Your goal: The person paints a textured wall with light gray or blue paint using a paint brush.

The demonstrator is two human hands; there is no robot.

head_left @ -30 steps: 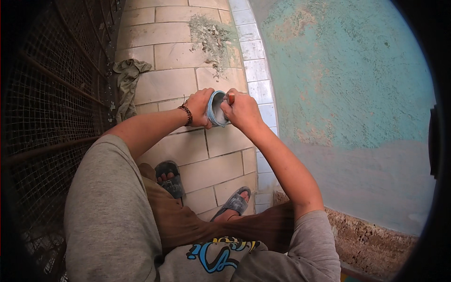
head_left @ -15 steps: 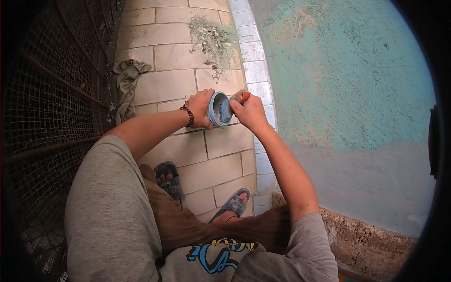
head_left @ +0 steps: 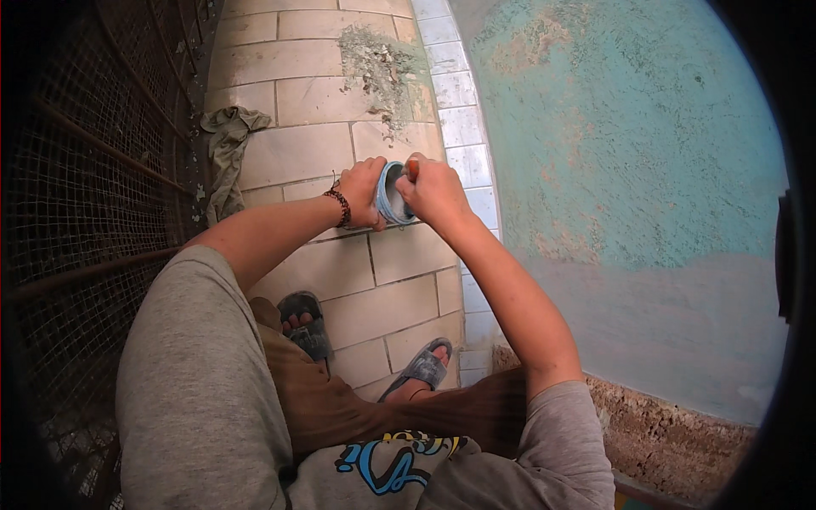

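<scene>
My left hand (head_left: 366,192), a dark beaded bracelet on its wrist, is closed around the side of a round tub (head_left: 383,201). The tub tilts toward me, its rim smeared light blue and its inside greyish white. In my right hand (head_left: 434,195) is an orange-handled tool (head_left: 413,170), gripped at the tub's right rim. The working end of the tool is hidden behind my fingers and inside the tub, so its kind cannot be made out.
To the right rises a wall (head_left: 612,144) with worn turquoise paint above a smooth grey-lilac band. A rusty mesh grille (head_left: 93,195) stands at left. On the tiled floor (head_left: 314,161) lie a crumpled olive cloth (head_left: 228,157) and crumbled debris (head_left: 378,76). My sandalled feet are below.
My right hand has moved left, bringing the orange-handled tool further into the tub. The light-blue end seen inside the tub before is now covered. My left hand has hardly moved.
</scene>
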